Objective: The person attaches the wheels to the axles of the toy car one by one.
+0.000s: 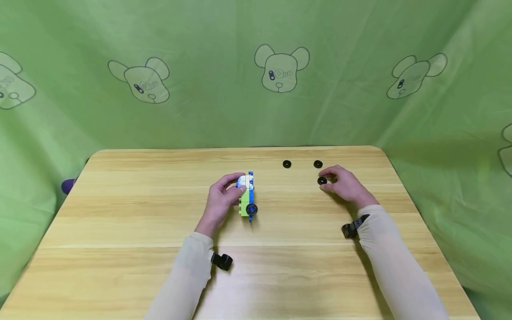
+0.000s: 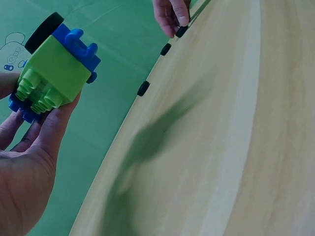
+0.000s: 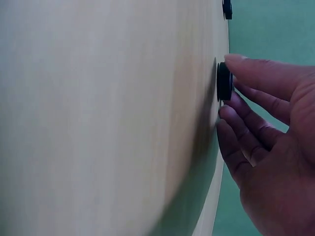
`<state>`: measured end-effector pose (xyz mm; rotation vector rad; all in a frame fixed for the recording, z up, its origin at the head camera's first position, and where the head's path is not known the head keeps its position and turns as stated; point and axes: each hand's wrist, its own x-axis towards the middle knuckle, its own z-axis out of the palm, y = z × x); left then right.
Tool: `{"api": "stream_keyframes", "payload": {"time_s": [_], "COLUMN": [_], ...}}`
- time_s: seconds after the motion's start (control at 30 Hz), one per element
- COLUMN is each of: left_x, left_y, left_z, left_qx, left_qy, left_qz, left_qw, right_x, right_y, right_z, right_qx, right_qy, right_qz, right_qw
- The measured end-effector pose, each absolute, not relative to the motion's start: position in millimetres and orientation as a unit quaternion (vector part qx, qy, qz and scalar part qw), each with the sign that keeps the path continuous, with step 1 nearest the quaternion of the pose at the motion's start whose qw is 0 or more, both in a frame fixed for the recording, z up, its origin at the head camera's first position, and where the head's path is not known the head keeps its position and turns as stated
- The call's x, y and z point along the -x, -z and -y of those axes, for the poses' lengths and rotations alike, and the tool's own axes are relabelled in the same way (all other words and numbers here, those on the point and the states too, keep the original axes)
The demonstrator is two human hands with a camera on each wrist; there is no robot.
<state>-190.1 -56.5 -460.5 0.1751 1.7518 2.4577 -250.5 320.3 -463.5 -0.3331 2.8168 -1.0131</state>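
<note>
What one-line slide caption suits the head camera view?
Left hand holding a block toy, right hand at a black wheel, two more wheels beyond on the table.

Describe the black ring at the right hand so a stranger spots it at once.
Start at the wooden table and go to its far part, right of center. Find the right hand; the black ring is between its thumb and fingers. Only this one has a hand at it; the two other loose rings lie nearer the far edge.
</note>
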Motion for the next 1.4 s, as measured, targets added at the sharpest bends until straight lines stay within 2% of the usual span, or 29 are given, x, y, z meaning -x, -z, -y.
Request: {"api": "stream_keyframes", "payload": {"time_s": [0.8,1.4], "left_x": [189.1,187.8], "left_y": [464.5,468.6], "left_z": [60.4,59.6], "left_qx": [-0.061,-0.061], "left_qy": [-0.795,-0.795], "left_qz": [-0.600,-0.598], "left_qw": [0.064,0.076], "right_x": [252.6,235.1], "right_y": [458.5,453.4], "right_z": [-324.0,-327.2], "right_qx": [0.093,0.075], "right_qy": [0.345,0.355], "right_qz": [-0.931,-0.929], "right_qw": [0.080,0.070]}}
